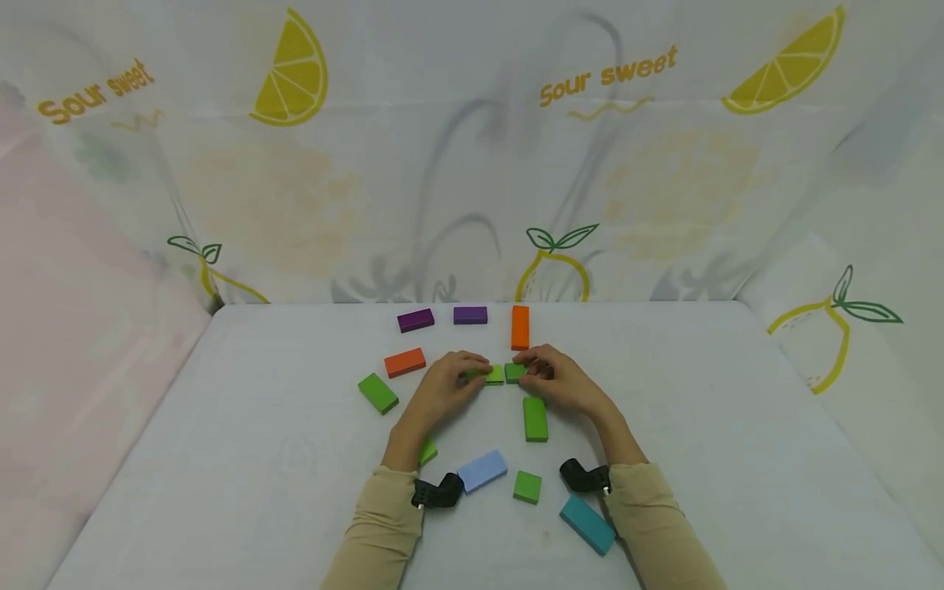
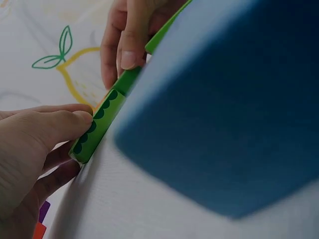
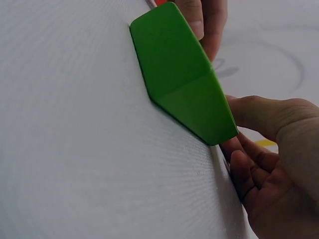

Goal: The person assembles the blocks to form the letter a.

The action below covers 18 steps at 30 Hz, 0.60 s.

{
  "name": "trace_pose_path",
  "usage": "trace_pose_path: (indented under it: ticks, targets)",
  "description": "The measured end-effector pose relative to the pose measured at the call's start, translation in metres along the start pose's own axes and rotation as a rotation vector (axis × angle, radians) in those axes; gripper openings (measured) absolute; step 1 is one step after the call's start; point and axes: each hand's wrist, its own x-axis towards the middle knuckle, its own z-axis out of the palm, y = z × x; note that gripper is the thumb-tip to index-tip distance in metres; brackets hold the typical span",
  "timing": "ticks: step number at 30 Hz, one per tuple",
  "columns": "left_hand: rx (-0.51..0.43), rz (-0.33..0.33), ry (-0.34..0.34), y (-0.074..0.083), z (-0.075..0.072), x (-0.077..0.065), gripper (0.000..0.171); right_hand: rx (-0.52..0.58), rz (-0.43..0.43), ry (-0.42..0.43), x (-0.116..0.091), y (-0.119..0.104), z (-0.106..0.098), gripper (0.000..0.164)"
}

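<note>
**Tight quarters could upset the alignment**

Your left hand (image 1: 450,383) pinches the light green block (image 1: 495,376), and your right hand (image 1: 562,383) pinches the darker green block (image 1: 514,373); they lie nearly end to end mid-counter (image 1: 258,459). If you push unevenly, the ends may skid past each other or tilt. Your right fingers sit near the upright-lying orange block (image 1: 520,329) and the long green block (image 1: 535,421), so a wide release could nudge either. Dropping your left forearm might let its wrist camera (image 1: 442,492) shove the light blue block (image 1: 483,471).

Your left fingers cover one end of their block. From the right wrist, a big green face masks the right fingertips' contact; from the left, a blurred blue mass fills much of the view. You cannot tell whether the ends touch.
</note>
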Motion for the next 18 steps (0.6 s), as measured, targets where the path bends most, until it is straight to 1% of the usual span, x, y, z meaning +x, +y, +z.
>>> trace_pose_path:
  ticks: [9, 18]
  targets:
    - [-0.011, -0.027, -0.002, 0.0012, 0.0036, -0.0011, 0.02, -0.007, -0.01, -0.004, -0.0009, 0.0015, 0.0016, 0.031]
    - [-0.027, -0.017, 0.008, -0.0008, 0.0041, 0.0004, 0.02, -0.006, -0.01, 0.003, 0.0005, 0.0021, 0.0018, 0.032]
